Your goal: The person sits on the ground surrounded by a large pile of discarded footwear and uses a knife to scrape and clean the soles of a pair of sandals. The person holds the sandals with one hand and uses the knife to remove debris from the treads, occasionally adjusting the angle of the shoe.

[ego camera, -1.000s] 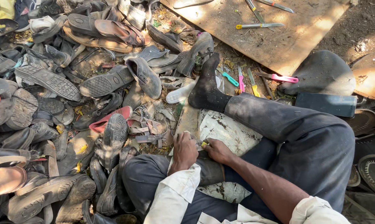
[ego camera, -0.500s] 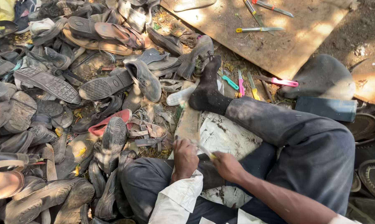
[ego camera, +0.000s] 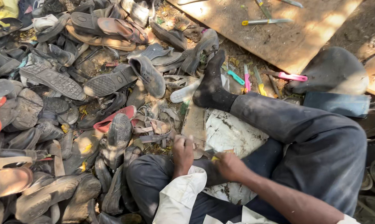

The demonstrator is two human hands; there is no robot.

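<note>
I sit on the ground with my legs folded. My left hand [ego camera: 183,152] is closed on a small flat greyish piece [ego camera: 198,152] held just above my knee. Close to its right, my right hand [ego camera: 230,166] grips a small tool with a yellow handle [ego camera: 215,158], whose tip meets that piece. Under both hands lies a dirty white sheet [ego camera: 229,132] on a wooden board [ego camera: 195,120]. My dark-socked foot [ego camera: 211,85] stretches out beyond it.
A big heap of worn shoes and sandals [ego camera: 71,103] fills the left side. Several bright-handled tools [ego camera: 250,79] lie by my foot. A plywood sheet [ego camera: 279,33] with a yellow-handled tool [ego camera: 266,21] lies at the top right, a dark rounded object [ego camera: 333,70] beside it.
My right hand has drawn slightly to the right of the left hand, still working on the small piece. The view has shifted a little; the heap has not moved.
</note>
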